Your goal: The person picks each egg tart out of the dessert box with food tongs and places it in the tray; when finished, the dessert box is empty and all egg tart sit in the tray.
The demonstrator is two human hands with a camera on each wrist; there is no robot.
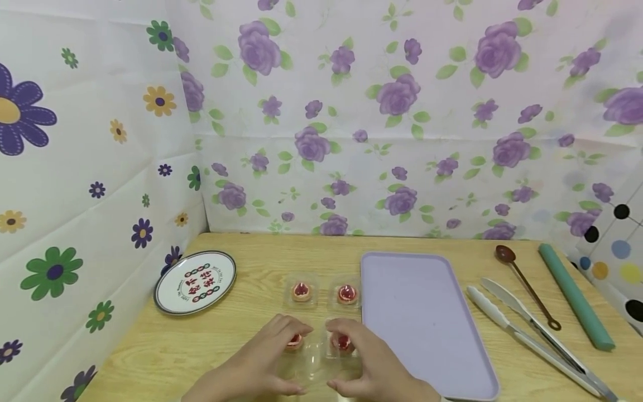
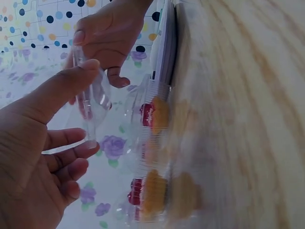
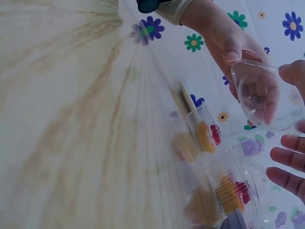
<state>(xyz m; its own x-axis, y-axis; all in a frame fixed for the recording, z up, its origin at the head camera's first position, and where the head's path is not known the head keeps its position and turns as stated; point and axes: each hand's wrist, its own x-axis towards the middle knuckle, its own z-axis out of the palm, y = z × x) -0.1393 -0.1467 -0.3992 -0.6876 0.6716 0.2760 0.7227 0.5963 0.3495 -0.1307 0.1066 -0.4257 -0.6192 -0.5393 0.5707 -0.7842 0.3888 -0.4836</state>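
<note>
A clear plastic domed lid (image 1: 313, 360) is held up between both hands above the table. My left hand (image 1: 261, 357) pinches its left side between thumb and fingers, and my right hand (image 1: 377, 360) grips the right side; in the left wrist view the lid (image 2: 99, 102) stands edge-on between them. Below and behind it sit several small tarts with red glossy tops, such as the back left tart (image 1: 301, 290) and the back right tart (image 1: 347, 293), in clear plastic trays. The front left tart (image 1: 294, 341) and front right tart (image 1: 342, 342) are partly covered by my hands.
A lilac tray (image 1: 422, 324) lies right of the tarts. Past it are metal tongs (image 1: 532, 329), a dark brown spoon (image 1: 527, 285) and a green rod (image 1: 575, 296). On the left stands a white plate (image 1: 173, 293) with red print. Flowered cloths hang behind and at the left.
</note>
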